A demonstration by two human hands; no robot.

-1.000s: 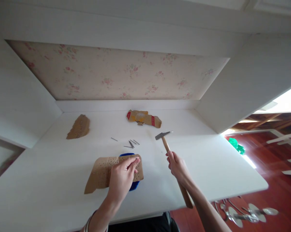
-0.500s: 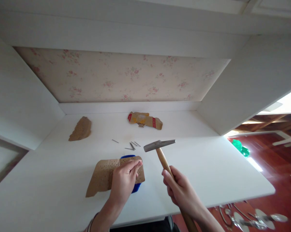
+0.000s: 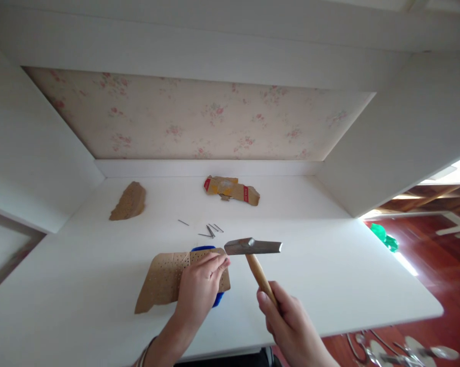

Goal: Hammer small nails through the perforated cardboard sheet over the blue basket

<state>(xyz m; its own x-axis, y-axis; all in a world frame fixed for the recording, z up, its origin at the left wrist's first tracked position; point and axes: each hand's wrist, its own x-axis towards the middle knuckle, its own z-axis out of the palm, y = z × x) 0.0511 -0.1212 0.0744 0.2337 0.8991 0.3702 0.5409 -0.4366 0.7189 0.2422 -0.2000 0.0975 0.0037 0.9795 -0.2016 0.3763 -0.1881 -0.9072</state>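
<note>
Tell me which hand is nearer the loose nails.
Left. The left hand is short of the nails, over the cardboard; the right hand, gripping the hammer, is farther off, to their right.

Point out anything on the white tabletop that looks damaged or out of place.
The cardboard sheet under the left hand is pocked with holes; the red-marked strip near the back looks torn, its edges ragged. One nail lies apart from the other nails.

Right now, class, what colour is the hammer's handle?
The hammer's handle is light brown, like wood; the head view shows it best.
</note>
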